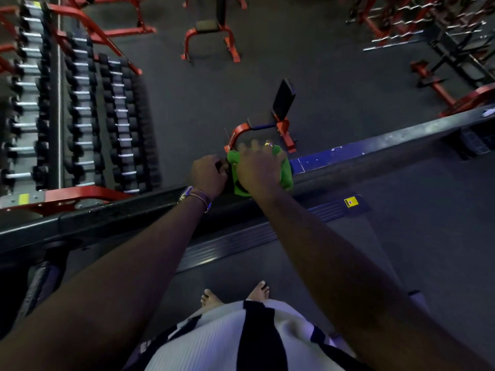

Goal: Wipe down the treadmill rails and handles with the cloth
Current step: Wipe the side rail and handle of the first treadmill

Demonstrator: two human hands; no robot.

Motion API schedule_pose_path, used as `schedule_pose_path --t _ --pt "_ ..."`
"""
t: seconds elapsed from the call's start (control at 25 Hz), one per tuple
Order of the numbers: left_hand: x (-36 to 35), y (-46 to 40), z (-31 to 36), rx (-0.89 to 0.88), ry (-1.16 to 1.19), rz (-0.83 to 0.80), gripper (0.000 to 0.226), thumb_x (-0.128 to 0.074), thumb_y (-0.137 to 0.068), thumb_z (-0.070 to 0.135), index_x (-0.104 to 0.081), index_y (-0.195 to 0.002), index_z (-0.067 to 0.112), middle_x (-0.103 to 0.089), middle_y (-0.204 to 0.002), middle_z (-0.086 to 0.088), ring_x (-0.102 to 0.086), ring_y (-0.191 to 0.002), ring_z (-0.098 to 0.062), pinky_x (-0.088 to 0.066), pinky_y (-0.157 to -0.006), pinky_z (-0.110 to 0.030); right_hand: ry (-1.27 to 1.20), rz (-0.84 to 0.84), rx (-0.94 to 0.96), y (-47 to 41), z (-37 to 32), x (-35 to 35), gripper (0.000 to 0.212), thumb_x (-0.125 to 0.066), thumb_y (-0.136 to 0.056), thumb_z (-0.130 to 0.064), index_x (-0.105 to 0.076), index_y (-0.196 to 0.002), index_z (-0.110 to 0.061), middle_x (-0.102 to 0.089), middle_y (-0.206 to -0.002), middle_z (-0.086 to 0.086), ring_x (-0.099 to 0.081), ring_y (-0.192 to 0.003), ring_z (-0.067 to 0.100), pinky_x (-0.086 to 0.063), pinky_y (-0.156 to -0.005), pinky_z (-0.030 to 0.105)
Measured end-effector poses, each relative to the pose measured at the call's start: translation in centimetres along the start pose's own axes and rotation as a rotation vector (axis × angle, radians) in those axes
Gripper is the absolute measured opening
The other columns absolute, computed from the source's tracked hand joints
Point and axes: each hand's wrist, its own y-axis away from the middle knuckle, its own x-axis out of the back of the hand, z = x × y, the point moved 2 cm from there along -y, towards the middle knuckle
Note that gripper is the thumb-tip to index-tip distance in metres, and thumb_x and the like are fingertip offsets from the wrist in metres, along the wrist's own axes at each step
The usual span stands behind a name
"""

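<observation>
A green cloth [235, 181] lies over the dark treadmill rail [375, 144], which runs across the view from lower left to upper right. My right hand [258, 170] lies on top of the cloth with its fingers spread, pressing it onto the rail. Just to the left, my left hand [209, 175] is curled around the rail, its wrist wearing bracelets. Part of the cloth is hidden under my right hand.
A dumbbell rack [80, 116] fills the left side beyond the rail. Red benches [270, 121] stand on the dark gym floor ahead, and more racks [442, 36] at the upper right. My bare feet [235, 295] stand on the treadmill belt [401, 236].
</observation>
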Motion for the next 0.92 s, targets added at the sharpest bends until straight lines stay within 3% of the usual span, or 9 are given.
schedule_pose_path --t 0.12,0.24,0.36,0.48,0.56,0.64,0.76,0.84,0.92 --pt "-0.2 0.0 -0.1 0.028 0.057 0.021 0.015 -0.063 -0.079 0.007 -0.074 -0.089 0.003 -0.071 -0.093 -0.019 -0.064 -0.089 -0.037 -0.046 -0.073 -0.038 -0.032 0.051 0.354 1.3 4.5 0.2 0.040 -0.054 -0.086 -0.052 -0.058 -0.123 -0.037 -0.061 -0.122 -0.003 -0.054 -0.116 0.030 -0.040 -0.093 0.051" --pt "-0.6 -0.1 -0.2 0.039 0.034 0.007 0.011 -0.064 -0.083 0.012 -0.070 -0.082 0.002 -0.070 -0.089 -0.019 -0.064 -0.086 -0.037 -0.044 -0.070 -0.037 -0.066 -0.194 0.191 -1.3 8.0 0.1 0.046 -0.049 -0.087 -0.062 -0.060 -0.124 -0.036 -0.058 -0.130 -0.006 -0.048 -0.125 0.026 -0.040 -0.101 0.050" --pt "-0.7 -0.4 -0.1 0.056 0.018 0.012 0.009 -0.066 -0.081 0.013 -0.071 -0.078 0.006 -0.071 -0.085 -0.016 -0.064 -0.082 -0.036 -0.043 -0.067 -0.035 -0.105 -0.556 0.186 -7.2 3.9 -0.2 0.045 -0.055 -0.086 -0.055 -0.069 -0.110 -0.019 -0.068 -0.115 0.007 -0.062 -0.104 0.030 -0.048 -0.082 0.035" --pt "-1.1 -0.5 -0.3 0.061 -0.002 0.080 0.010 -0.063 -0.075 0.016 -0.070 -0.073 0.009 -0.070 -0.077 -0.013 -0.064 -0.076 -0.036 -0.048 -0.063 -0.037 -0.392 -0.659 0.404 -8.1 3.6 -0.2 0.024 -0.074 -0.085 -0.035 -0.070 -0.086 -0.011 -0.068 -0.084 0.006 -0.063 -0.077 0.015 -0.045 -0.069 0.028" --pt "-1.7 -0.3 -0.4 0.007 -0.045 0.092 0.015 -0.055 -0.071 0.019 -0.068 -0.071 0.011 -0.067 -0.075 -0.011 -0.062 -0.074 -0.035 -0.049 -0.061 -0.038 -0.503 -0.728 0.509 -8.6 7.0 -0.1 0.021 -0.077 -0.083 -0.035 -0.070 -0.078 -0.015 -0.066 -0.075 0.003 -0.057 -0.066 0.008 -0.043 -0.065 0.027" --pt "-1.9 -0.4 0.1 0.018 -0.119 0.077 0.021 -0.049 -0.070 0.022 -0.068 -0.074 0.013 -0.066 -0.077 -0.010 -0.060 -0.078 -0.033 -0.049 -0.065 -0.040 -0.438 -0.787 0.521 -10.8 8.0 -0.9 0.024 -0.072 -0.088 -0.037 -0.074 -0.084 -0.014 -0.070 -0.082 0.005 -0.057 -0.070 0.009 -0.043 -0.067 0.028" --pt "-2.0 -0.5 0.6 0.108 -0.194 0.112 0.024 -0.048 -0.071 0.023 -0.068 -0.077 0.011 -0.065 -0.080 -0.011 -0.060 -0.082 -0.034 -0.046 -0.068 -0.038 -0.320 -0.939 0.677 -12.3 4.9 -3.5 0.027 -0.054 -0.100 -0.024 -0.072 -0.109 -0.006 -0.070 -0.108 0.011 -0.058 -0.089 0.017 -0.041 -0.075 0.027" --pt "-2.0 -0.3 0.9 0.150 -0.228 0.146 0.018 -0.052 -0.072 0.018 -0.066 -0.080 0.010 -0.064 -0.081 -0.012 -0.059 -0.082 -0.034 -0.044 -0.066 -0.038 -0.633 -1.113 0.596 -11.8 4.6 -3.7 0.023 -0.064 -0.094 -0.018 -0.071 -0.116 -0.013 -0.070 -0.109 0.006 -0.061 -0.094 0.015 -0.047 -0.085 0.028" --pt "-1.9 0.1 1.3 0.173 -0.232 0.187 0.013 -0.054 -0.072 0.013 -0.061 -0.081 0.009 -0.063 -0.082 -0.013 -0.058 -0.082 -0.035 -0.043 -0.064 -0.038 -0.902 -1.210 0.519 -12.7 7.3 -4.6 0.035 -0.076 -0.083 -0.011 -0.071 -0.117 -0.014 -0.072 -0.111 0.012 -0.066 -0.093 0.016 -0.053 -0.090 0.032"
